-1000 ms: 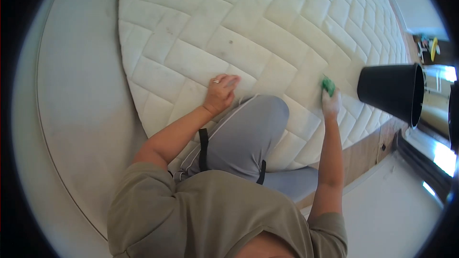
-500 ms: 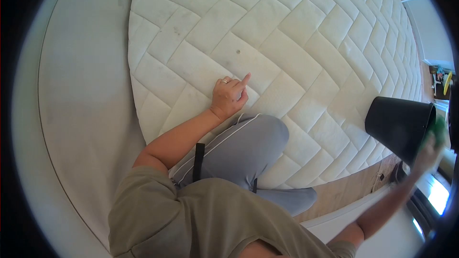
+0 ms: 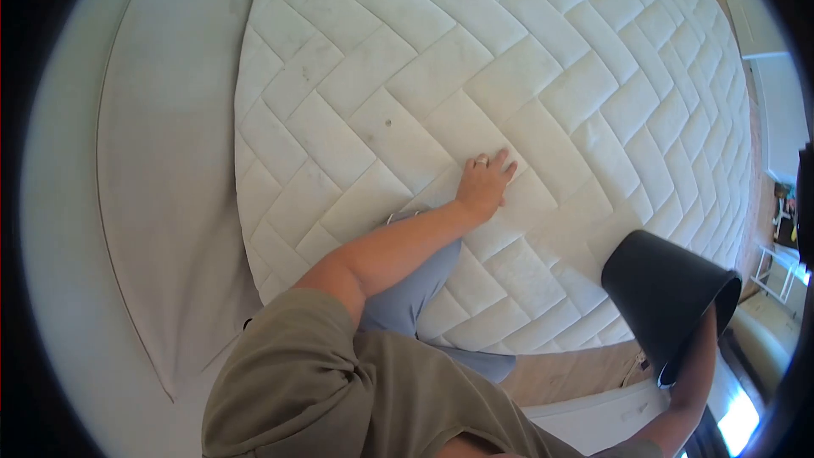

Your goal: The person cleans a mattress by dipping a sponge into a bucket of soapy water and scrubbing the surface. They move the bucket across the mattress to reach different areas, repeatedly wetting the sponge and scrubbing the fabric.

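My left hand (image 3: 486, 187) rests on the white quilted mattress (image 3: 339, 68), its fingers spread and nothing held. A small dark spot (image 3: 388, 123) marks the mattress up and to the left of that hand. The black bucket (image 3: 657, 284) leans tilted at the mattress's right edge, its opening turned toward the lower right. My right forearm reaches into this opening, and the bucket's wall hides my right hand. Whatever that hand holds inside cannot be seen.
A grey upholstered headboard (image 3: 178, 144) runs along the left side. Wooden floor (image 3: 577, 373) shows below the mattress. A bright screen or window (image 3: 738, 426) is at the lower right, and a white rack (image 3: 776, 271) stands at the far right.
My left hand has moved right across the mattress and spread its fingers. My right hand, earlier at the bucket's mouth with something green, has gone inside it. The view has shifted.
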Tool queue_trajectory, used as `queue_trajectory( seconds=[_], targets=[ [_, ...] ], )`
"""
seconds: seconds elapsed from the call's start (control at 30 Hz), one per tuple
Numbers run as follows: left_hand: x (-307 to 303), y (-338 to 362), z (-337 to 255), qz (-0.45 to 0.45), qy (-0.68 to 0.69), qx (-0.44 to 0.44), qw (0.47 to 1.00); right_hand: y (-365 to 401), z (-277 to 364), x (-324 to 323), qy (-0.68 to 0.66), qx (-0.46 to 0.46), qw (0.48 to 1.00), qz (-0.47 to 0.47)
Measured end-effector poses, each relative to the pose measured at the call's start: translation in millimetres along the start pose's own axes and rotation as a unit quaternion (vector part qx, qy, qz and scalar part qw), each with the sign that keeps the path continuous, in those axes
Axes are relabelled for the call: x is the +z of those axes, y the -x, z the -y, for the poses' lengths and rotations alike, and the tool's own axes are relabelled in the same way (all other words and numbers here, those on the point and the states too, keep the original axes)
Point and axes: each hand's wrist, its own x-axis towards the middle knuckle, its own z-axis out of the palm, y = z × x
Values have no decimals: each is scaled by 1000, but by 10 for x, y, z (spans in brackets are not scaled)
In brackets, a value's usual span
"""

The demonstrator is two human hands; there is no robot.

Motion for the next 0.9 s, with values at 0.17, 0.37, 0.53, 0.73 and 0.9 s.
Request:
queue_trajectory(
  seconds=[0.17,0.37,0.53,0.73,0.9],
  targets=[
    [114,-79,16,21,-22,-15,999,-39,-304,272,-28,42,997,56],
    [165,-122,11,18,-24,-8,1000,-100,-415,316,-17,68,994,79],
    [169,-114,31,21,-22,-7,1000,-229,-407,187,31,67,994,82],
    [175,-92,36,10,-16,5,1000,-330,-468,45,93,79,991,62],
    [165,-53,103,-8,5,17,1000,-236,-538,125,133,90,987,-2]
  ],
)
